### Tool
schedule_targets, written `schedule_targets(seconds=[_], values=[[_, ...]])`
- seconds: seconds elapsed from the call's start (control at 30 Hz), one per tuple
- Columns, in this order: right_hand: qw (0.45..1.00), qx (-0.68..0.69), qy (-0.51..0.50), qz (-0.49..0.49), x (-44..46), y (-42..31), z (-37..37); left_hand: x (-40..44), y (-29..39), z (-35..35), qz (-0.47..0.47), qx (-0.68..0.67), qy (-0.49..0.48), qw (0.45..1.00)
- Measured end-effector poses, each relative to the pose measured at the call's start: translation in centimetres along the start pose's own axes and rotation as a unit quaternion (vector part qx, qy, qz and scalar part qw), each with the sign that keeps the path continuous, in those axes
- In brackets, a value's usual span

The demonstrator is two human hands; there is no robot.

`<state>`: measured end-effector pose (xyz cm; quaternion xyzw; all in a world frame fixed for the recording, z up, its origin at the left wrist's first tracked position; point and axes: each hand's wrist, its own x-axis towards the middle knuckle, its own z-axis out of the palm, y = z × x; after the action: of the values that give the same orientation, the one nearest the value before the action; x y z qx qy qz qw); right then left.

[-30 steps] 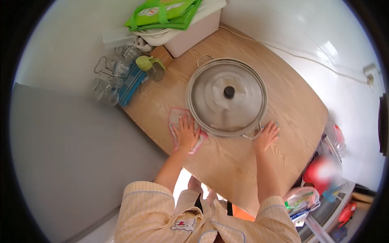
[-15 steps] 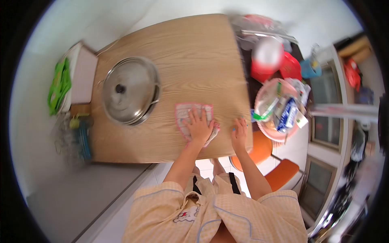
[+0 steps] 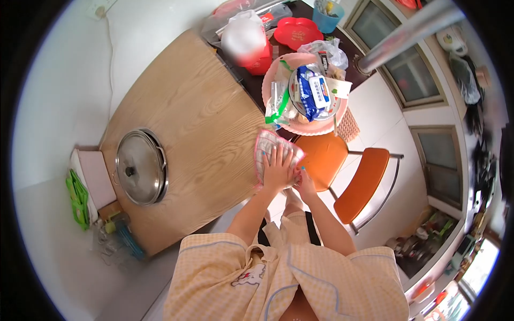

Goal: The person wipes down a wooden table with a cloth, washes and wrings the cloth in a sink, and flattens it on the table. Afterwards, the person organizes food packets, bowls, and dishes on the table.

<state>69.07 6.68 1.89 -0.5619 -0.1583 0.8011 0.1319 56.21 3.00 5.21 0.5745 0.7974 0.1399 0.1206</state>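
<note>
My left hand [image 3: 277,172] lies with its fingers stretched out on a pink-edged checked cloth [image 3: 262,143], pressing it at the right edge of the wooden table [image 3: 214,107]. Close by on the right is my right hand [image 3: 306,187], at the cloth's lower right corner and the table edge. Its blue-nailed fingertips point up beside the cloth; the rest of its fingers are partly hidden, so I cannot tell whether it grips the cloth.
A lidded steel pan [image 3: 140,168] stands on the table's left side. Beyond the right edge, a pink basket [image 3: 267,85] holds packets, near a red flower-shaped tray [image 3: 297,33] and a white-and-red container [image 3: 247,45]. An orange chair [image 3: 361,184] stands below the basket.
The view has turned and shifted toward the table's right side. My left hand has slid the cloth right to the edge, and my right hand has come from the tabletop to beside it.
</note>
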Motion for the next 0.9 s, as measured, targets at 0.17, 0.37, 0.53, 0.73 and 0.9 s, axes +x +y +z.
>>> schedule_targets(seconds=[0.17, 0.37, 0.53, 0.73, 0.9], values=[[0.992, -0.124, -0.016, 0.031, -2.1, 4.1, 1.2, -5.8, -1.9, 1.1, 0.142, -0.011, -0.035, 0.989], [0.97, 0.004, 0.089, -0.227, -5.7, 4.0, 2.0, -5.6, -2.7, -0.7, 0.051, -0.399, -0.004, 0.915], [0.923, -0.043, 0.094, -0.372, -13.1, 2.3, 3.4, -5.6, 0.0, -0.2, -0.15, -0.457, -0.117, 0.869], [0.676, -0.526, 0.084, -0.509, -23.7, 4.5, 0.8, -6.6, 9.5, -1.6, 0.491, 0.053, 0.067, 0.867], [0.735, -0.335, 0.124, -0.576, -27.2, 8.9, -7.5, -10.2, 18.3, -6.2, 0.571, 0.104, -0.074, 0.811]])
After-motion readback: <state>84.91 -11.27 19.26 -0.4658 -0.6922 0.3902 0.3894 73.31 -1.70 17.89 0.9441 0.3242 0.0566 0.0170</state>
